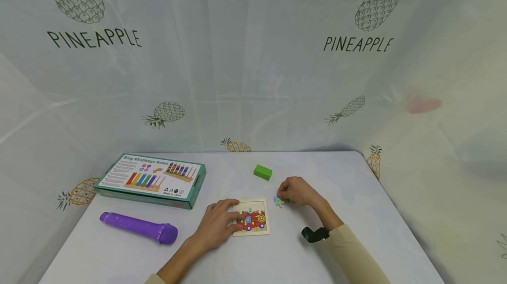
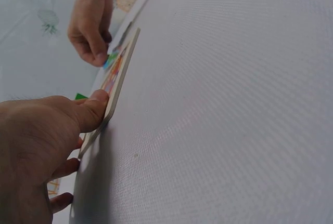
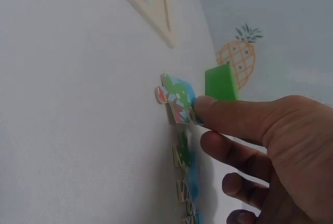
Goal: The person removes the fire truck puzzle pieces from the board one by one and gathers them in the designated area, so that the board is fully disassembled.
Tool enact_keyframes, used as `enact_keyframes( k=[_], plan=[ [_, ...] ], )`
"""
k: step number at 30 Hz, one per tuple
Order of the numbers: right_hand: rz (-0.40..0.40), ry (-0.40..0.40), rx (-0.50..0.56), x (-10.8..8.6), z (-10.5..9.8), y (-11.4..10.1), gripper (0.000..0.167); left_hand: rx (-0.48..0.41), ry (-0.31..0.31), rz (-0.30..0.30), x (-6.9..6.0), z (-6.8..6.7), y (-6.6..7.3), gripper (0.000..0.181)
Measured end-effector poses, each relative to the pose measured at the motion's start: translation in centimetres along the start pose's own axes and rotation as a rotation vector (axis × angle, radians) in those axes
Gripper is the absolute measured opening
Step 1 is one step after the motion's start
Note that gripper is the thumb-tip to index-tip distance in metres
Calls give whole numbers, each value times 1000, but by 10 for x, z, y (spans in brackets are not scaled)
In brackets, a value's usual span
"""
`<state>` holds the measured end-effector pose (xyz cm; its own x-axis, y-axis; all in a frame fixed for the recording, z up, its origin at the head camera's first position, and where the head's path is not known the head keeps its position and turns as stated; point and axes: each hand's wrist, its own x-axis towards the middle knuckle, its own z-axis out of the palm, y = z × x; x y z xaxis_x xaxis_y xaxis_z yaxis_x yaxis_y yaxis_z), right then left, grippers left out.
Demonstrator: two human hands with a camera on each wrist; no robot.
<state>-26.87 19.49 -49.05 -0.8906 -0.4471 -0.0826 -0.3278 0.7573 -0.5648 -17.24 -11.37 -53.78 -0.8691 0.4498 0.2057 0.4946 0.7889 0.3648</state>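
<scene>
My left hand [image 1: 215,224] rests on the left side of a small wooden jigsaw board [image 1: 253,233], its fingers spread over the edge. Part of a red vehicle picture fills the lower half of the board; bare wood shows above it. To the right, my right hand [image 1: 297,190] pinches a puzzle piece [image 3: 178,98] between thumb and fingers, just over the table. Green and blue are printed on that piece. More loose puzzle pieces [image 3: 182,190] lie in a row beneath the right fingers, mostly hidden in the head view.
A green block [image 1: 263,172] sits behind the board. At the left are a Ring Challenge Game box [image 1: 150,178] and, nearer, a purple toy microphone [image 1: 138,227]. A white cloth covers the table [image 1: 317,165], and a pineapple-print curtain [image 1: 245,77] hangs behind it.
</scene>
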Motion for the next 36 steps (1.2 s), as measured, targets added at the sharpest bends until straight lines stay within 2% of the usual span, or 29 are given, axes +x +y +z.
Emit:
enact_keyframes(
  k=[9,16,24,36],
  plan=[
    [-21,12,4,2,2,6,7,-4,-17,-8,0,-1,0,28],
    [-27,20,-4,2,2,5,8,-15,-8,-3,0,0,-1,28],
    [-5,32,-18,1,4,2,5,-15,-15,-4,0,0,-1,29],
    [26,52,-29,2,9,2,10,-8,-21,-13,0,0,0,28]
  ],
)
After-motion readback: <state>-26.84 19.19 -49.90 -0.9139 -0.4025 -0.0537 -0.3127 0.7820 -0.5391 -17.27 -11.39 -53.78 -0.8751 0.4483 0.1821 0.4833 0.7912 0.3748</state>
